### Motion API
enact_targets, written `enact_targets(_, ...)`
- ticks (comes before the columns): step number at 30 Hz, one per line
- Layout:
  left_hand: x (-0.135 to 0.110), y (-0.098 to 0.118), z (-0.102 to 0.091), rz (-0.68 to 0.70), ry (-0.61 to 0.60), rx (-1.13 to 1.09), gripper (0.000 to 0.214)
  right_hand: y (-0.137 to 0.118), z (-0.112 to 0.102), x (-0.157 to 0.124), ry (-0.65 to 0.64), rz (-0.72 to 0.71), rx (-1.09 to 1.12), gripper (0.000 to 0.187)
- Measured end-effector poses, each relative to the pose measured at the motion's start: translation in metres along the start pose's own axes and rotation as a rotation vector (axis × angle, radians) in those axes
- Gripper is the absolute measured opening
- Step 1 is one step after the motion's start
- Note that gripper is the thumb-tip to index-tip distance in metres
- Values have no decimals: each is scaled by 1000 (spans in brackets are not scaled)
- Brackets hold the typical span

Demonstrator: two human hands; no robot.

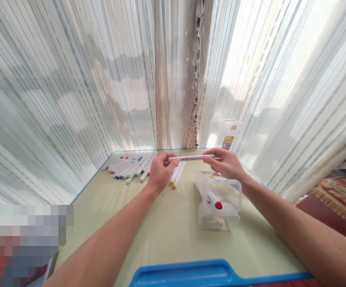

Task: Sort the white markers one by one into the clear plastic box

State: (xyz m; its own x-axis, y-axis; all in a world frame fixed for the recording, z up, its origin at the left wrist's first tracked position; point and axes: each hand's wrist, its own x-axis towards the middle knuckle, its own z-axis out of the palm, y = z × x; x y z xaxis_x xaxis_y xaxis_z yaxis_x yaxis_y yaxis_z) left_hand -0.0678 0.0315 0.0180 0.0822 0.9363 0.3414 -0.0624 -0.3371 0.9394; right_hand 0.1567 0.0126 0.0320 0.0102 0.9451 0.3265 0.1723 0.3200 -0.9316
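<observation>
A white marker [190, 158] with blue-grey ends is held level above the table between my two hands. My left hand [162, 169] pinches its left end, and my right hand [225, 162] pinches the right end. Below my right hand lies a clear plastic case [220, 221], its open end facing me. Inside the case is a marker with a red end [218, 205]. Two markers with yellow ends [175, 179] lie just right of my left hand. Left of that hand, several white markers [133, 167] with coloured ends are spread side by side, some partly hidden behind it.
The pale green table [167, 235] has a blue rim and a blue tray [184, 275] moulded at its near edge. A clear container [228, 133] with a yellow label stands at the back right. Striped sheer curtains [125, 79] hang right behind the table.
</observation>
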Motion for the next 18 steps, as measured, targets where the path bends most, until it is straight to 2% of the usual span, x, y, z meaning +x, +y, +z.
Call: enact_targets(18,-1,2,0,-27,-13,-36,25,-6,3,-4,34,-38,36,40)
